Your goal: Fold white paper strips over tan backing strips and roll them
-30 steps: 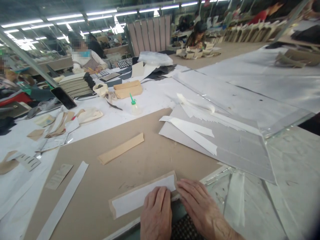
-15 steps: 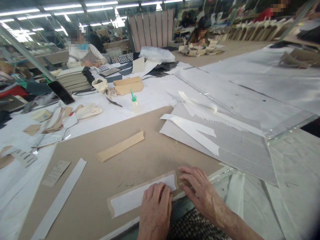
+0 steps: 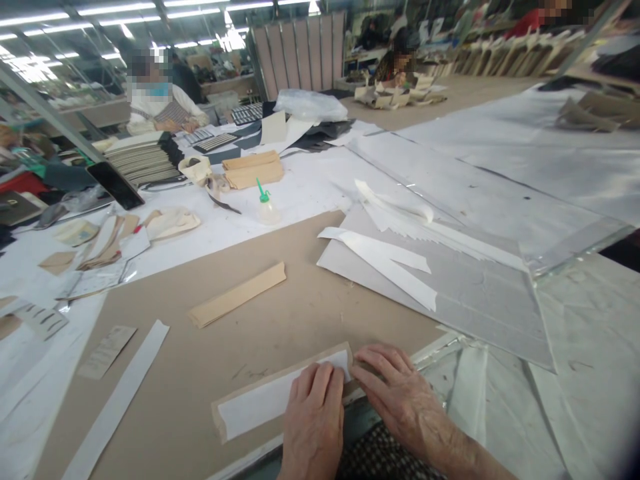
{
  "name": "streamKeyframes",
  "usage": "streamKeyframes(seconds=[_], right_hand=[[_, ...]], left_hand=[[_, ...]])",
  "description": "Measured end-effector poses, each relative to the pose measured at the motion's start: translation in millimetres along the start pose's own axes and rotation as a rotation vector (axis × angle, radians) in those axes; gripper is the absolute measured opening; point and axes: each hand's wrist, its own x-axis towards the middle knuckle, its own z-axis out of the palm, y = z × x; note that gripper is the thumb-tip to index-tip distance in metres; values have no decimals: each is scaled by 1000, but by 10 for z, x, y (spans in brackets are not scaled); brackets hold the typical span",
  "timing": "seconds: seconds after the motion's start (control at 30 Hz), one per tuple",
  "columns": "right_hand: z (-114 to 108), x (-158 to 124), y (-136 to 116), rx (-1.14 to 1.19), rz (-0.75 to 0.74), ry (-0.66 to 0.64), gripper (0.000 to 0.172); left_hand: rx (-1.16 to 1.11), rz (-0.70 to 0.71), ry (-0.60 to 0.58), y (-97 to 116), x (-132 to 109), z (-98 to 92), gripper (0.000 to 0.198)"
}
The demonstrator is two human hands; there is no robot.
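Near the table's front edge lies a beige strip [image 3: 216, 417] with a narrower white strip [image 3: 260, 404] on top of it, leaving a thin beige border. My left hand [image 3: 315, 413] rests palm down across the right part of the white strip, fingers close together and pressed flat. At the strip's right end is my right hand [image 3: 395, 393], its fingers bent and closed at the beige edge, the thumb low beside the left hand. The exact pinch there is partly hidden. Farther up the brown board lies a folded tan strip [image 3: 237, 295].
A long white strip [image 3: 120, 393] and a marked card [image 3: 107, 352] lie at left. At right, several white strips [image 3: 385, 263] sit on a grey sheet [image 3: 480, 320]. Behind stand a green-tipped bottle [image 3: 267, 208] and a phone [image 3: 115, 185]. Co-workers sit farther back.
My right hand has moved in to the strip's right end, and its fingers have bent closed there. The left hand stays on the white strip. The view has shifted slightly.
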Motion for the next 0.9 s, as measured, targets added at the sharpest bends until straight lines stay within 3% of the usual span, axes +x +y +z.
streamKeyframes(seconds=[0.27, 0.6, 0.9], right_hand=[[30, -28, -5, 0, 29, 11, 31], [-26, 8, 20, 64, 62, 66, 22], [38, 171, -23, 41, 144, -21, 19]], left_hand=[[120, -10, 53, 14, -61, 100, 37], [109, 3, 24, 8, -47, 19, 33], [83, -17, 23, 3, -53, 63, 34]])
